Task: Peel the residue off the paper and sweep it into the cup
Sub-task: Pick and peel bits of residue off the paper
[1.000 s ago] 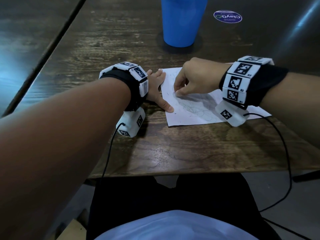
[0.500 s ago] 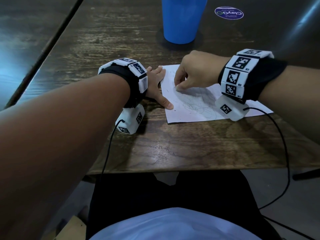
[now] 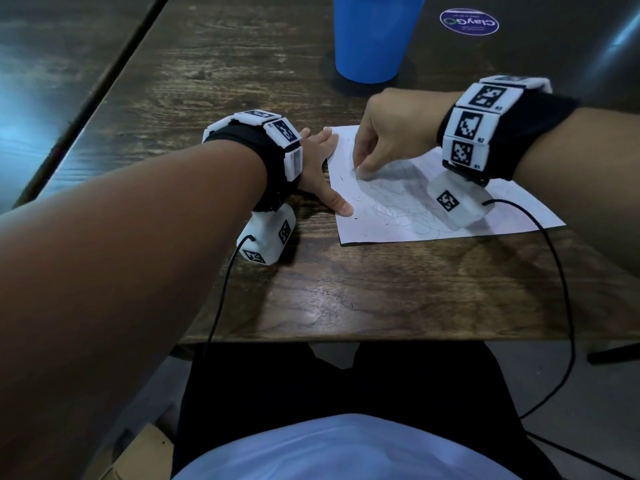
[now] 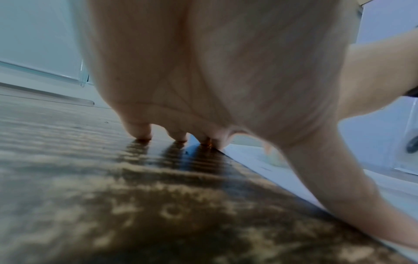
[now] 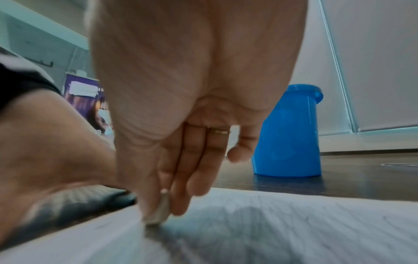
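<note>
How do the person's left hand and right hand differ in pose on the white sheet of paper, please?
The left hand lies flat, fingers spread, on the white sheet of paper's edge; the right hand is curled, pinching a small greyish piece against the sheet. The left holds nothing. Both touch the paper.

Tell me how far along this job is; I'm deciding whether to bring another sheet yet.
Done: little. Dark specks lie loose on the paper.
In hand: the left hand presses the sheet's left edge with flat fingers, while the right hand pinches a small pale piece against the scribbles; what it is stays unclear.
Left: sweeping anything into the blue cup, which stands apart beyond the paper.
</note>
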